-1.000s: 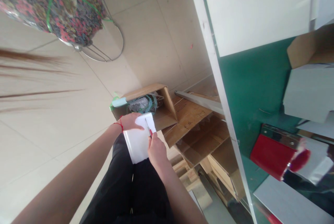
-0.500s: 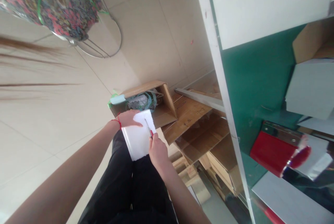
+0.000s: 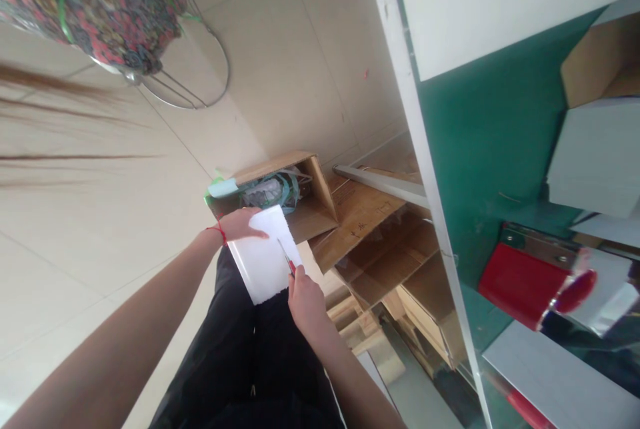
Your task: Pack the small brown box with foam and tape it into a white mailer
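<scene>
Brown cardboard is forming an open box (image 3: 326,190) on the tiled floor (image 3: 280,96), and it is holding a tangle of blue-green strips and clear plastic (image 3: 274,193). Beside it, a second open carton (image 3: 387,259) is showing its inner walls. White paper (image 3: 260,266) is resting over the dark trousers (image 3: 280,349), lying between the hands. The left hand (image 3: 243,224) is pinching its upper left edge, thumb on top. The right hand (image 3: 306,296) is closing tightly around a slim red-and-metal tool (image 3: 292,268), whose tip is pointing across the paper; whether it is touching, I cannot tell.
</scene>
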{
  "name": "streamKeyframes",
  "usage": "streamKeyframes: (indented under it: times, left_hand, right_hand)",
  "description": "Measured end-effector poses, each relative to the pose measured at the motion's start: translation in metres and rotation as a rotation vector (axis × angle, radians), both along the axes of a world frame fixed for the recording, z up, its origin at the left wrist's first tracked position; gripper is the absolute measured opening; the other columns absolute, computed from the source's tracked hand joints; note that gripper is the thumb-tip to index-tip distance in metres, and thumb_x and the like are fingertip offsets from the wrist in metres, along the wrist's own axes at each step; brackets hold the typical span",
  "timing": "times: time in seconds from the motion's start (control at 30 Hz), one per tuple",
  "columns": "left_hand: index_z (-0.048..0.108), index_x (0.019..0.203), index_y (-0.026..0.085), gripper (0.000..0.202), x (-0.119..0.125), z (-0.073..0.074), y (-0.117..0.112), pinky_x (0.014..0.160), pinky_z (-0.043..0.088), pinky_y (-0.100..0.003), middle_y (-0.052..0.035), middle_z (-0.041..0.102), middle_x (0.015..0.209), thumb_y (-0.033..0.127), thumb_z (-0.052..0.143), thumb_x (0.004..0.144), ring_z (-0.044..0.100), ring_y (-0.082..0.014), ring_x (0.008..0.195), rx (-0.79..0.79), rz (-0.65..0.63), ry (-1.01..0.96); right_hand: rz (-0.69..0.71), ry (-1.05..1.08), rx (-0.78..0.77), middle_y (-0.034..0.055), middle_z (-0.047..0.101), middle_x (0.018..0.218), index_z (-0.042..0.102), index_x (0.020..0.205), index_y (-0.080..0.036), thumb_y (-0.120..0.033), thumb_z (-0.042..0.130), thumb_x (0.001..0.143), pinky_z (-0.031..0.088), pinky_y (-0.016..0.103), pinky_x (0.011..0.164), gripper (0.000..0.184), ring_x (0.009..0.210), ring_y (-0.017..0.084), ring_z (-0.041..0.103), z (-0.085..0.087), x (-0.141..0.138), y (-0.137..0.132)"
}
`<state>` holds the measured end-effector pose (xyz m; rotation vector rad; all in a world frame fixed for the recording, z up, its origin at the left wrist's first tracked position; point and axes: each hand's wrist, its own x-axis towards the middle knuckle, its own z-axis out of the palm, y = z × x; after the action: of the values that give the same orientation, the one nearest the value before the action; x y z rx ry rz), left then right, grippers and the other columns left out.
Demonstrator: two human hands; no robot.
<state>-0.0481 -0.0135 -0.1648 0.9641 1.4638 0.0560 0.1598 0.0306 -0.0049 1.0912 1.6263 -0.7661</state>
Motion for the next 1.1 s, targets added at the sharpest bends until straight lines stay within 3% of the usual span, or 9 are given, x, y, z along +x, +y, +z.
streamKeyframes:
  times: [0.33,0.77,1.1]
  left_hand:
    - [0.062,0.121,0.016,0.079,0.000,-0.006,-0.006,0.099,0.047,-0.036,-0.0139,0.069,0.125,0.071,0.065,0.064,0.062,-0.0342,0.118,-0.004,0.031,0.002]
    - [0.054,0.135,0.014,0.095,0.000,-0.014,-0.010,0.104,0.045,-0.038,-0.0163,0.063,0.136,0.075,0.064,0.063,0.057,-0.0351,0.127,-0.040,0.022,0.025]
    - [0.054,0.135,0.014,0.097,-0.001,-0.018,-0.014,0.102,0.046,-0.037,-0.0160,0.064,0.134,0.078,0.062,0.062,0.059,-0.0355,0.124,-0.044,0.015,0.036]
  right_hand:
    - [-0.008,-0.037,-0.024,0.0145,0.074,0.102,0.054,0.122,-0.012,-0.025,0.036,0.107,0.053,0.034,0.075,0.026,0.095,0.028,0.073,0.005,0.021,-0.010]
    - [-0.029,-0.072,-0.067,0.0143,0.073,0.106,0.053,0.125,-0.012,-0.025,0.034,0.108,0.055,0.038,0.079,0.029,0.099,0.030,0.072,0.016,0.039,-0.017]
    - [-0.068,-0.078,-0.105,0.0142,0.074,0.103,0.053,0.121,-0.012,-0.023,0.035,0.107,0.054,0.036,0.078,0.025,0.099,0.030,0.073,0.021,0.063,-0.023]
